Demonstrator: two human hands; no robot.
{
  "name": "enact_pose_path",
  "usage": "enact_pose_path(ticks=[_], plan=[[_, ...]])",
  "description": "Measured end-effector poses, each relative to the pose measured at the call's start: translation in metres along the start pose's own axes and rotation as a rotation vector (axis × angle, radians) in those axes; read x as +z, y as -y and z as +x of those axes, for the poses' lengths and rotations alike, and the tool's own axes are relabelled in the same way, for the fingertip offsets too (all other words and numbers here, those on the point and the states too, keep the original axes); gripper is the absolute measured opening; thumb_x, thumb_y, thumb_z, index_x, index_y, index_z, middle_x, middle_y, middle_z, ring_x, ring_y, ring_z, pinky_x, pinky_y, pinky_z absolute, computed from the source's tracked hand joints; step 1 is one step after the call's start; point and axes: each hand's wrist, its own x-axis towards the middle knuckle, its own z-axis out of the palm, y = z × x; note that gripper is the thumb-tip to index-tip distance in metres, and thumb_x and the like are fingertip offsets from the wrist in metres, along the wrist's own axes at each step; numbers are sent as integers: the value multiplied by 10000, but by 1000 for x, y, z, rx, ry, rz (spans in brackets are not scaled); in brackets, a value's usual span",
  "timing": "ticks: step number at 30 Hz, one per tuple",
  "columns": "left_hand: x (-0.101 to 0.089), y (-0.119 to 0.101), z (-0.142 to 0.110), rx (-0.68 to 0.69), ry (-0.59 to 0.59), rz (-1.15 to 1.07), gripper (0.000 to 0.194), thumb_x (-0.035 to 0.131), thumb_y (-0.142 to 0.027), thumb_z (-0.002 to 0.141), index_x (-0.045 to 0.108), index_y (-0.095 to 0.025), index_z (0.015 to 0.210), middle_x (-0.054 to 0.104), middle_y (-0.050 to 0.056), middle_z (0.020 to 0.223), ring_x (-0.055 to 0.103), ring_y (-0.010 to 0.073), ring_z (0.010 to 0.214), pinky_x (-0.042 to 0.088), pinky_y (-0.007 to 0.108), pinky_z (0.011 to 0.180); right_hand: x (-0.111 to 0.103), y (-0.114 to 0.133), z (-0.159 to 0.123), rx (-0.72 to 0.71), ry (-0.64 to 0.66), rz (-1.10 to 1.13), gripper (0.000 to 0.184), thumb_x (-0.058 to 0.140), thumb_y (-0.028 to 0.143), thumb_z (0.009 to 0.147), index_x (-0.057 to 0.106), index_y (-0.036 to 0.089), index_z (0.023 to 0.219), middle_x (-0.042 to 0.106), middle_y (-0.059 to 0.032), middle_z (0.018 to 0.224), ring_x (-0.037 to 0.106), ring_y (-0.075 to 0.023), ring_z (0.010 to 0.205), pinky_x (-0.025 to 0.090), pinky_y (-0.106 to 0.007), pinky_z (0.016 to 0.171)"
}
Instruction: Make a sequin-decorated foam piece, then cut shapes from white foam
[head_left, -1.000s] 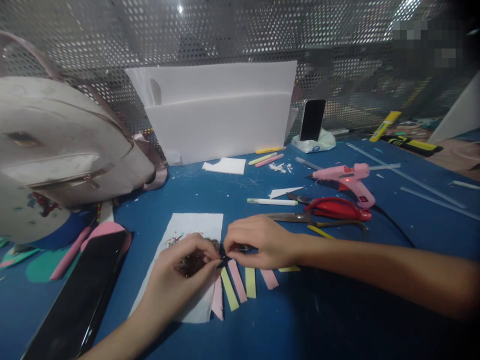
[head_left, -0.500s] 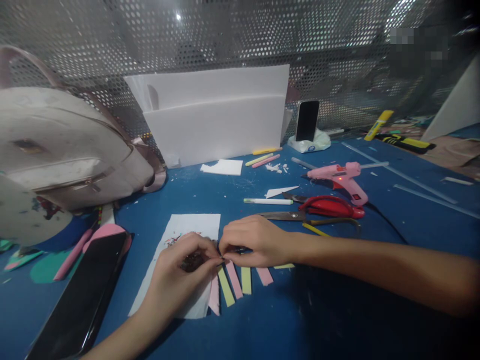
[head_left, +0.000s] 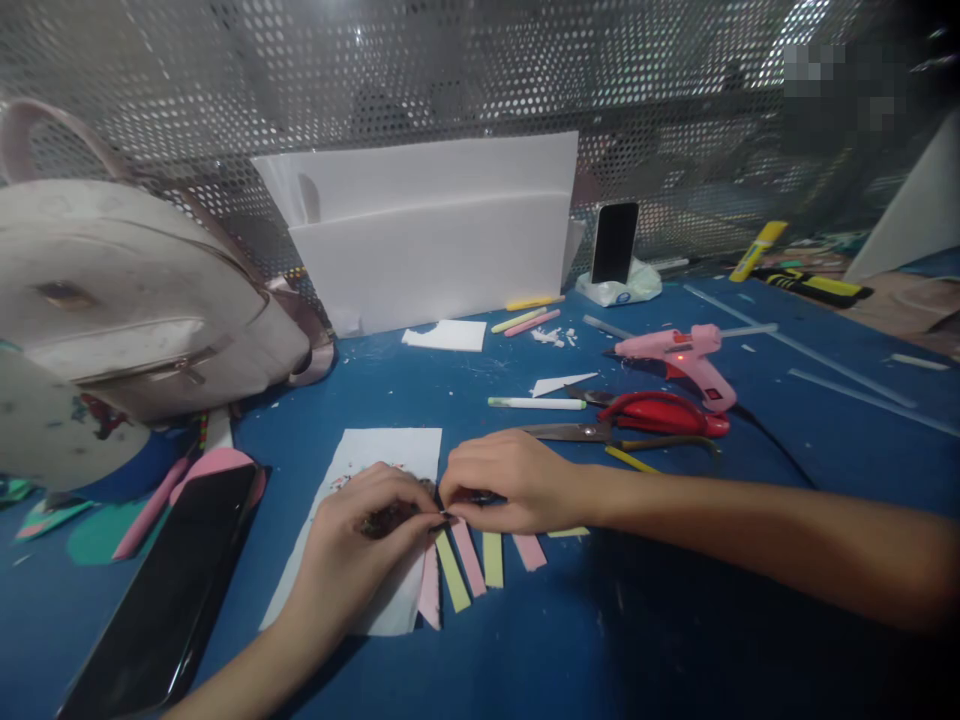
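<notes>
My left hand point(head_left: 375, 530) is closed in a pinch over the right part of a white paper sheet point(head_left: 315, 565) with small coloured specks on it. Fingertip to fingertip with it, my right hand point(head_left: 510, 485) pinches too. Whatever lies between the fingers is too small and hidden to make out. Below the fingertips, paper-like strips fan out: a pink strip point(head_left: 469, 560), a yellow strip point(head_left: 453, 575) and several more in the same two colours. Their upper ends are hidden by my hands, so I cannot tell whether they are joined.
Beyond my right hand lie scissors point(head_left: 566, 432), red-handled pliers point(head_left: 652, 410), a white marker point(head_left: 536, 403) and a pink glue gun point(head_left: 679, 352) with its light on. A black phone point(head_left: 161, 590) and a backpack point(head_left: 150, 290) are at left. White boards point(head_left: 435, 250) stand behind.
Both hands stay pinched at the same spot, with only slight finger movement. The strips and tools have not visibly moved; the view has shifted a little.
</notes>
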Motion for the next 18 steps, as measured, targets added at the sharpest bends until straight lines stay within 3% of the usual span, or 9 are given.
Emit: enact_pose_path(ticks=[18], plan=[[2,-4,0,-13,18,10,124,619,-137,825,643,-194,717,657,9,737,600,159,714,454,290,646,0,-1,0,-10,10,12,156,463,304,958,549,176,932,579,-6,796,500,-113,756,354,-238,664]])
